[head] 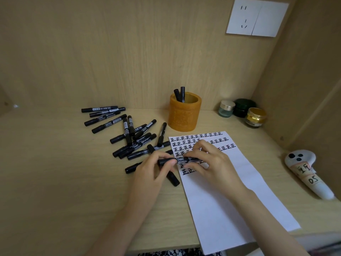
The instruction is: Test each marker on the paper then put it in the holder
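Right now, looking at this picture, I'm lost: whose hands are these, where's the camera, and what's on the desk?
No machine here: a person works with bare hands, filmed by one camera worn on their head, looking down. The left hand and right hand both grip one black marker over the paper, which carries rows of test marks. To the left lie loose markers; the orange holder behind has two markers in it. Three small jars stand at the right.
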Action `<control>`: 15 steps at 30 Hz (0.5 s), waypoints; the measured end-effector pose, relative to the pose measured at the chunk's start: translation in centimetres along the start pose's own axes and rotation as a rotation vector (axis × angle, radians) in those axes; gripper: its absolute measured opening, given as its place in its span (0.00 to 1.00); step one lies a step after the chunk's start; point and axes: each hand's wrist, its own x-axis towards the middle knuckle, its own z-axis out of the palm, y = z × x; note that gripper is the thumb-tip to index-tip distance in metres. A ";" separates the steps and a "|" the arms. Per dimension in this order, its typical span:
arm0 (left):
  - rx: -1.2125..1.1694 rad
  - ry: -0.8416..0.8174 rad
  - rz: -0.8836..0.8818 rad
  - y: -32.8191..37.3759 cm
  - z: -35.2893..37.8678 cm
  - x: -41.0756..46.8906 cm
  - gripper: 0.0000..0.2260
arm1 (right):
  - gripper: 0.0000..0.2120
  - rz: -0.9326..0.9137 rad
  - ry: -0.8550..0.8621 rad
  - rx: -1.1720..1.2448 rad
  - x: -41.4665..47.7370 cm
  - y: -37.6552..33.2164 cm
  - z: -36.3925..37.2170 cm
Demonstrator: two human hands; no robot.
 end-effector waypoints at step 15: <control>0.329 -0.176 0.058 -0.8 0.0 0.0 0.14 | 0.09 0.446 0.468 0.348 12.0 2.0 -2.2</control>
